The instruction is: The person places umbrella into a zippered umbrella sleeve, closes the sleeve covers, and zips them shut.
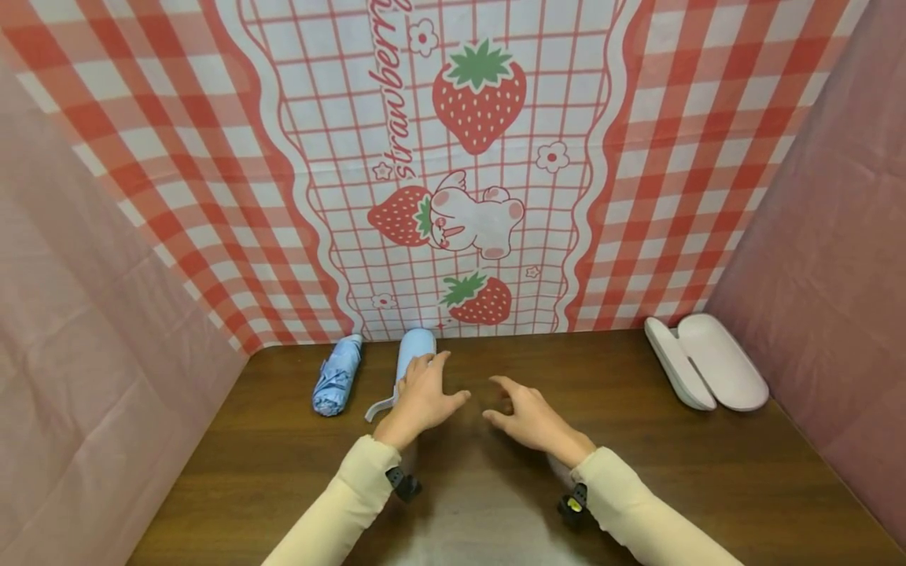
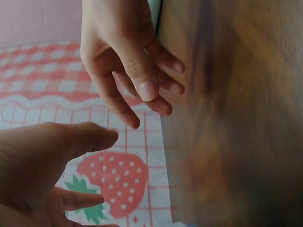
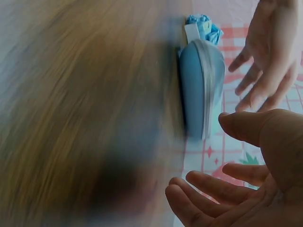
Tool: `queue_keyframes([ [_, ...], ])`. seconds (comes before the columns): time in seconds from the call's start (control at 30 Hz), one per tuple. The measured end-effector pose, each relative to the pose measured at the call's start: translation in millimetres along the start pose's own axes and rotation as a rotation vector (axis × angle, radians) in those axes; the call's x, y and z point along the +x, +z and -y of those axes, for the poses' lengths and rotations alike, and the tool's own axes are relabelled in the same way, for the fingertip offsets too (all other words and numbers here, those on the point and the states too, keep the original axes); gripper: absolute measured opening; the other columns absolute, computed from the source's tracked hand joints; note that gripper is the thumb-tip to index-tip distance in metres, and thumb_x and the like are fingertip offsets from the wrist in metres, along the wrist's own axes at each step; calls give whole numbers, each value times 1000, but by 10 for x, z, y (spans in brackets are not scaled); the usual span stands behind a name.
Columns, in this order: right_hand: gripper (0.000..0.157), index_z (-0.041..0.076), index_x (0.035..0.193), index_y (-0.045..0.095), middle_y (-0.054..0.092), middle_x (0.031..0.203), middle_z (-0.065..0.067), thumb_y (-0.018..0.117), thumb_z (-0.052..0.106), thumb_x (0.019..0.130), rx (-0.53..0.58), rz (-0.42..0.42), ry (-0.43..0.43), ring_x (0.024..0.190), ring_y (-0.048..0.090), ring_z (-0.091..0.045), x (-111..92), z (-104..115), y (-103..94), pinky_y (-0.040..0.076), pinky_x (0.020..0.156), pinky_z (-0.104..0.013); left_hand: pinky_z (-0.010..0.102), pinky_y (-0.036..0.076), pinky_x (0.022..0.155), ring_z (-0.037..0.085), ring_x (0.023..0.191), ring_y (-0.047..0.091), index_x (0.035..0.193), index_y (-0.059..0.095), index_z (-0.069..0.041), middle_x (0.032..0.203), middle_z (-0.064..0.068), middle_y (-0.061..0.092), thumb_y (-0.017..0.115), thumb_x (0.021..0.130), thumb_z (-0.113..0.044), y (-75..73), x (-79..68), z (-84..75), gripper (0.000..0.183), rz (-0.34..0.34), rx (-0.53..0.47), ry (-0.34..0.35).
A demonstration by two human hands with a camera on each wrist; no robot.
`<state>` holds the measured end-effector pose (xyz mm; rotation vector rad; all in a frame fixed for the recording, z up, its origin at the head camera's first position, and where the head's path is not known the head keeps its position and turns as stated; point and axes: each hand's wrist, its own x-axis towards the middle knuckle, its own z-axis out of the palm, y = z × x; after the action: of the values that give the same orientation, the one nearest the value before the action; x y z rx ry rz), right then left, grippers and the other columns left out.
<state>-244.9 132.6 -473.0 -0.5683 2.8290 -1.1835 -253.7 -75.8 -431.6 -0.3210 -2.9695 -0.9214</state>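
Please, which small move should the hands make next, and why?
Perhaps the left hand should move onto the blue case and grip it: this hand looks empty, it is the nearer one to that case, and the case looks closed, whereas the pale case lies open.

Curtained-off workspace, booth-like, set round a desk (image 1: 463,503); can't tell if it's inside a home, lab or office. Checked cloth (image 1: 481,177), red and white with a strawberry print, hangs along the desk's far edge. Left pink cloth (image 1: 92,299) and right pink cloth (image 1: 828,259) close off the side edges. Desk top is dark, wood-grained. Everyday personal items: folded umbrella (image 1: 337,377) near far left corner, blue case (image 1: 416,346) just right of it, pale open case (image 1: 729,365) by far right corner. Wrist cameras (image 1: 403,482) suggest a recording set-up.
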Motion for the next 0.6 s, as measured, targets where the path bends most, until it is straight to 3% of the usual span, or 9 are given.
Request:
queue_keyframes([
  [0.37, 68, -5, 148, 48, 59, 140, -30, 75, 29, 95, -120, -38, -51, 123, 61, -45, -194, -192, -354, 54, 96, -58, 76, 30, 110, 52, 146, 31, 154, 44, -9, 154, 25, 44, 82, 79, -61, 163, -244, -161, 99, 5, 66, 120],
  [0.6, 80, -5, 147, 48, 58, 141, -30, 79, 40, 90, -248, -81, -77, 127, 58, -48, -275, -324, -564, 50, 101, -62, 75, 30, 111, 51, 149, 28, 159, 39, -17, 159, 20, 40, 69, 73, -84, 268, -332, -253, 113, 46, 115, 90],
])
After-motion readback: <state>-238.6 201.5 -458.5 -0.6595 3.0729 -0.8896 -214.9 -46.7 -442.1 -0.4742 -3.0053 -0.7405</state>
